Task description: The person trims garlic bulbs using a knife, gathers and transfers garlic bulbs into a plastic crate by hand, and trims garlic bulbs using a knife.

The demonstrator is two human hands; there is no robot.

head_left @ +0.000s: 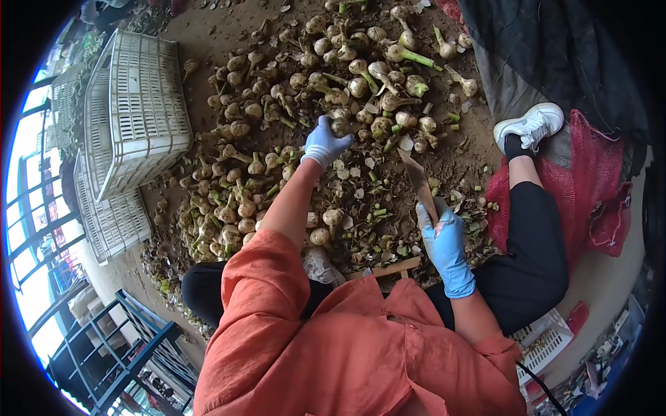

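A round, dirty bulb (340,127) sits in the middle of the dirt, with lots of other bulbs (244,206) around it. The left hand (326,144), in a pale glove, is at this bulb. Its thumb and fingers are partly open, with the bulb between them. I cannot tell if they hold it tight. The right hand (446,246), in a blue glove, is closed around the bottom end of a knife (419,182). The flat blade points up and away from the person, near the bulb but not touching it. Cut green bits (378,213) and dry skins lie between the hands. A white shoe (530,127) is on the right, beside a red net bag (588,163) and a dark cloth (548,52). White crates (144,90) stand on the left.
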